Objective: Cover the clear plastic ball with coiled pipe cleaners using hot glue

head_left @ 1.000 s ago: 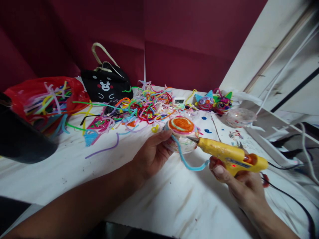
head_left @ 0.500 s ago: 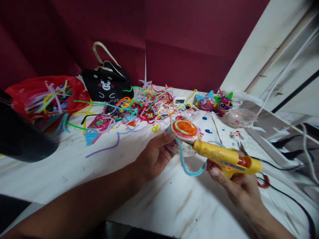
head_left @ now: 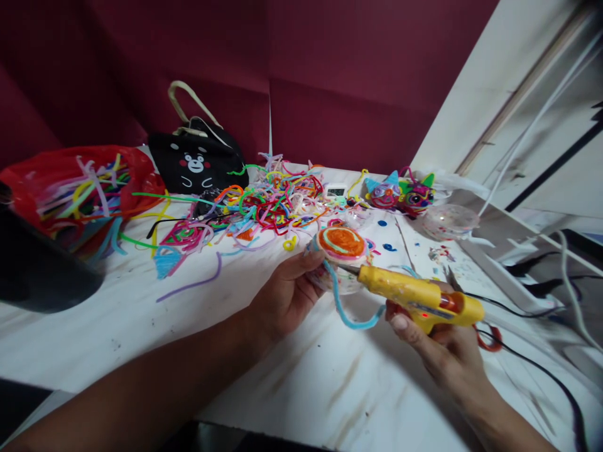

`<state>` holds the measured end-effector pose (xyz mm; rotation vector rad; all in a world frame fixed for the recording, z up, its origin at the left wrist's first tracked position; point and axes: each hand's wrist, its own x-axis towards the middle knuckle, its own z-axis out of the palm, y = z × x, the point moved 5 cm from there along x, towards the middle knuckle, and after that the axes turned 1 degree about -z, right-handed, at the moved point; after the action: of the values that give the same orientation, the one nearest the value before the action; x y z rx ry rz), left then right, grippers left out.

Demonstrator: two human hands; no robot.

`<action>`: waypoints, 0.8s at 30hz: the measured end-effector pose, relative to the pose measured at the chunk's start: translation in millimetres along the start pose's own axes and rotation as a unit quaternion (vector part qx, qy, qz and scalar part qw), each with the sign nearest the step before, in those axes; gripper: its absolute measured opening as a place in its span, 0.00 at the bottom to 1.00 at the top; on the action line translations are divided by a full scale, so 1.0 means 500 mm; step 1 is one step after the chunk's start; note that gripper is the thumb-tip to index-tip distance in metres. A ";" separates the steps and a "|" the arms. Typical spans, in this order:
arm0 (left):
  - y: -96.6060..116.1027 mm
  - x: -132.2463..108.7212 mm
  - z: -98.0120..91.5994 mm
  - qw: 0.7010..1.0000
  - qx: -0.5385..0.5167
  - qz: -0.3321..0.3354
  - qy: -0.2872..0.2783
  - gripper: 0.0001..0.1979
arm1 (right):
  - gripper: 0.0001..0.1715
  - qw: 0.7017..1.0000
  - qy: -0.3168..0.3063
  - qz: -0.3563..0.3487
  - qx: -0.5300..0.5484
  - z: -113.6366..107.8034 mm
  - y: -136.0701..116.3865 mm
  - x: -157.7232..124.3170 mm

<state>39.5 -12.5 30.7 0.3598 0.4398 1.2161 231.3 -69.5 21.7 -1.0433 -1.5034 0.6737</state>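
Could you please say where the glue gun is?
In the head view, right of centre, the glue gun is in the right hand, nozzle near the orange-topped piece.

Glue gun (head_left: 398, 287) in right fingers (head_left: 401, 322)

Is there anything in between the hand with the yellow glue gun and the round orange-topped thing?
Yes: the fuzzy blue strip loops down between the right hand and the orange-topped piece. The yellow glue gun in that hand also spans the gap, its tip close to the piece. Nothing else visible stands between.
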 end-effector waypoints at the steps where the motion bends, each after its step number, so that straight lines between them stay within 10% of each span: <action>1: 0.002 0.000 0.000 1.000 -0.003 0.002 0.006 0.09 | 0.08 1.000 0.000 0.000 -0.001 -0.003 0.001 0.000; 24: 0.020 -0.003 0.001 0.999 -0.035 0.003 0.023 0.14 | 0.06 0.993 -0.010 0.062 0.095 -0.040 0.059 -0.003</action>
<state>31.1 -10.7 36.1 0.2729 0.4347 1.2437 257.8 -60.6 -0.3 -0.9919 -1.3698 0.8997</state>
